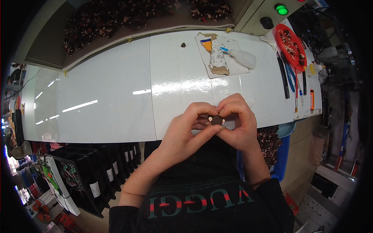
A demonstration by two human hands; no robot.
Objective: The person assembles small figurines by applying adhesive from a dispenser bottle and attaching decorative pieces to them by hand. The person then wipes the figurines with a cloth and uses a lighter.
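Observation:
Close to the table's front edge, a small dark brown piece with pinkish bits on its sides is held between my two hands. My left hand pinches it from the left, thumb along the near side and fingers curled at the far side. From the right, my right hand grips it the same way, its fingertips meeting the left ones. Part of the piece is hidden behind the fingers. Beyond the hands, a white squeeze bottle with a blue tip lies on a stained board beside an orange-and-blue object.
One dark piece lies far on the white table. A red plate holds similar pieces; pliers, a brush and an orange stick lie nearby. Many pieces fill the shelf and blue crate. Black bins stand lower left.

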